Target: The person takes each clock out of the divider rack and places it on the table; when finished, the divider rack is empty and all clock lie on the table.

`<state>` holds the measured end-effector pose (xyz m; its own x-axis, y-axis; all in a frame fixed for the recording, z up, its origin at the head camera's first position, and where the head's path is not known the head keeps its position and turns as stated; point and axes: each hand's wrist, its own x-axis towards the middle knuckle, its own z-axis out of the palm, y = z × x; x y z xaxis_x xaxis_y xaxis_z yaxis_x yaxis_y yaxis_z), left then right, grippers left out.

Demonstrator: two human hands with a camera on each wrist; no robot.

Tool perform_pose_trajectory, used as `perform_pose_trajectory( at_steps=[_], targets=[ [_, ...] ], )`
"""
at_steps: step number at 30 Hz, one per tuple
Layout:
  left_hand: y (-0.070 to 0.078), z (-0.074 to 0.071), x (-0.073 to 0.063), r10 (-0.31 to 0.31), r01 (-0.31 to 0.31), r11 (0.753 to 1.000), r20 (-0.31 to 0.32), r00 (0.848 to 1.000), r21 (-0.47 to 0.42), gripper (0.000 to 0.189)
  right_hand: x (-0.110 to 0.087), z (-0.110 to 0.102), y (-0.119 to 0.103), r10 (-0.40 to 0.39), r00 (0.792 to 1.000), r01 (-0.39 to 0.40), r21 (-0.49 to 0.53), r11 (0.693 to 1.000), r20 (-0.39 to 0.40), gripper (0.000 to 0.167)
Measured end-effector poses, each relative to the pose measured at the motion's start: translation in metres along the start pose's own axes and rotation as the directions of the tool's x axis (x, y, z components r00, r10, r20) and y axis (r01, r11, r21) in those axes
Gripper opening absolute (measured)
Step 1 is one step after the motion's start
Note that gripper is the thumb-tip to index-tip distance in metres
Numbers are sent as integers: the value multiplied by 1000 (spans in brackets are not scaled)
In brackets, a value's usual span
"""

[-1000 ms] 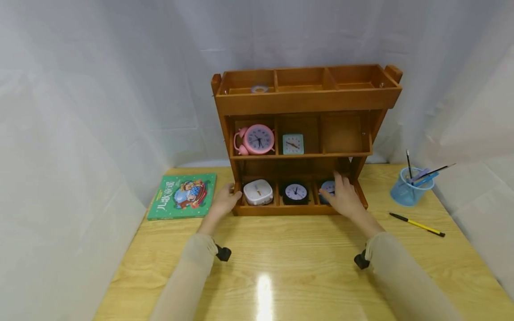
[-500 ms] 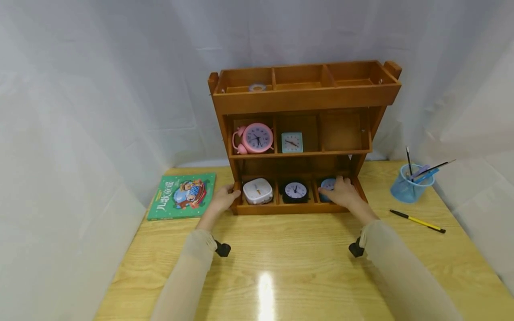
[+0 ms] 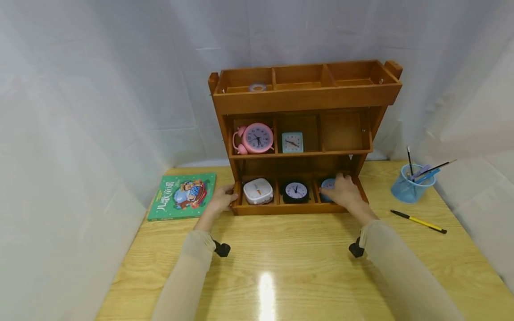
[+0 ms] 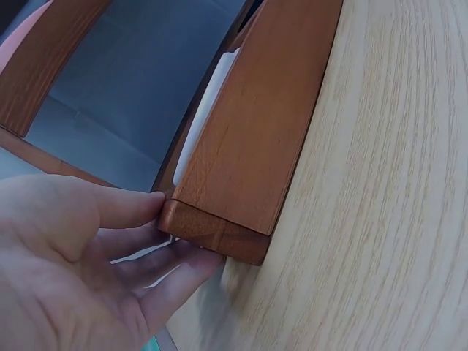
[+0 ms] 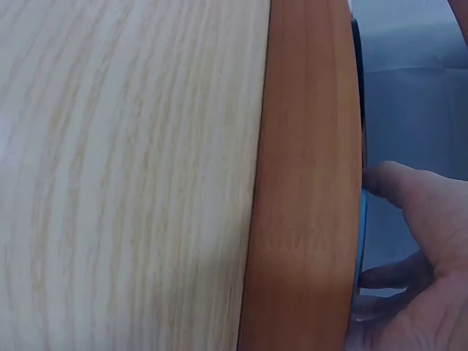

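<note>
A brown wooden rack (image 3: pixel 305 99) with three tiers of compartments stands on the table. My left hand (image 3: pixel 221 199) grips its lower left corner, thumb on the upper edge and fingers along the end, as the left wrist view shows. In the lower right compartment, my right hand (image 3: pixel 344 192) holds a round blue clock (image 3: pixel 327 183), thumb at its left and fingers round its right. The hand hides part of that clock; its blue edge (image 5: pixel 361 238) shows behind the front board in the right wrist view. A white clock (image 3: pixel 258 191) and a black clock (image 3: pixel 296 191) fill the other lower compartments.
The middle tier holds a pink alarm clock (image 3: pixel 257 138) and a small mint square clock (image 3: pixel 292 142). A tape roll (image 3: pixel 257 87) lies in the top tier. A green book (image 3: pixel 182 196) is at left; a blue pen cup (image 3: pixel 411 185) and a yellow-black pen (image 3: pixel 418 220) are at right.
My right hand has lowered slightly over the blue clock, its fingers drawn in closer around it. The left hand stays at the rack's corner. The view has shifted a little.
</note>
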<state>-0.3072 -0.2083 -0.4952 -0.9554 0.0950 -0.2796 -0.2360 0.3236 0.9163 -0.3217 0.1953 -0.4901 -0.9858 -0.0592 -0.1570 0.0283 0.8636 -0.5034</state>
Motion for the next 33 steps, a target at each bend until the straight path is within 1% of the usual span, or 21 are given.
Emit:
perform_pose_trajectory(
  at_steps=[5,8,14,20,23,28,33],
  targets=[
    [-2,-1,-1,-5,5,1000,-13,1000,-13,58,2,-3,1,-1,1000,1,5,1000,-1,100],
    [-3,-2,-1,-15,15,1000,-18,1000,-5,59,2,-4,0,3,1000,-3,-15,1000,-5,101],
    [-6,-3,0,-26,26,999,-24,999,-18,59,3,-7,-7,-11,998,7,-70,997,-55,100],
    [-7,-3,1,-25,25,1000,-32,999,-9,59,0,-5,-12,-5,999,-1,-134,991,-42,101],
    [-8,-4,1,-19,19,999,-33,999,-28,59,-2,-5,-13,-9,999,3,-144,990,-43,102],
    [-9,-4,1,-12,10,998,-45,999,-57,59,-6,-8,-12,-41,998,36,-139,990,-37,93],
    [-10,-2,-1,-6,3,998,-50,999,-61,58,-12,-12,-8,-100,993,92,-127,988,-63,79]
  ],
)
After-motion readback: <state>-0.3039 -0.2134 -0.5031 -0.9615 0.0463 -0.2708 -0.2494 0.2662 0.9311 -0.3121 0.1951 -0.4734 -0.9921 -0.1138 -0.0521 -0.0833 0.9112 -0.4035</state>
